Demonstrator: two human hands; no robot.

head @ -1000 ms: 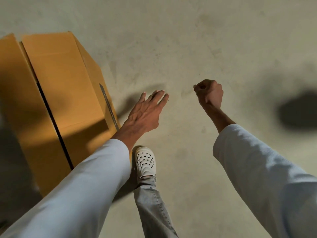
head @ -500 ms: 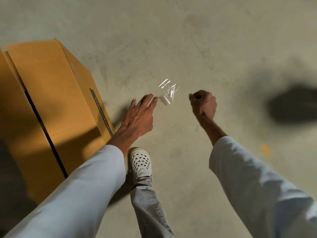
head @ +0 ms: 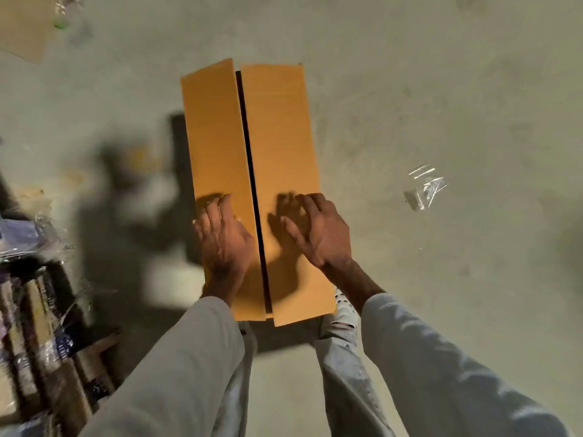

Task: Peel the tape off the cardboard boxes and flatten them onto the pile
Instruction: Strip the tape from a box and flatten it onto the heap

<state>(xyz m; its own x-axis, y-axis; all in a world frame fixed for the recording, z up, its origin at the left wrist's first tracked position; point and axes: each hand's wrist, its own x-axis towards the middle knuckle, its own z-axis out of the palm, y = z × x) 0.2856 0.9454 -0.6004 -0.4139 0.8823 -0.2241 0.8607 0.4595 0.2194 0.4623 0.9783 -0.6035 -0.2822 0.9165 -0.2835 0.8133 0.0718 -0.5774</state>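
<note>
1. The left hand (head: 225, 239) lies palm down on the left top flap of the cardboard box (head: 277, 146), its fingers spread loosely and bent a little at the tips, holding nothing.
2. The right hand (head: 318, 231) is over the right top flap, fingers straight and fanned apart, gripping nothing; its shadow falls on the cardboard just to its left, and whether the palm touches the flap cannot be told.
3. Between the two hands runs the dark slit where the two flaps meet; the flaps stand slightly apart along the whole length of the box.
4. The box stands on the concrete floor (head: 441, 89), reaching away from the hands toward the top of the view, with its near end just beyond the wrists.
5. Well to the right of the right hand, a crumpled piece of clear tape (head: 424, 189) lies on the floor, apart from the box.
6. Below the right wrist, a white perforated shoe (head: 344, 310) shows beside the near right corner of the box, above a pale trouser leg.
7. Both arms wear pale long sleeves (head: 426, 357).
8. Far to the left of the left hand, a blurred heap of cardboard and plastic wrap (head: 38, 310) sits at the edge of the view.
9. Beyond it, far up and left of the left hand, a flat brown cardboard sheet (head: 22, 26) lies on the floor.
</note>
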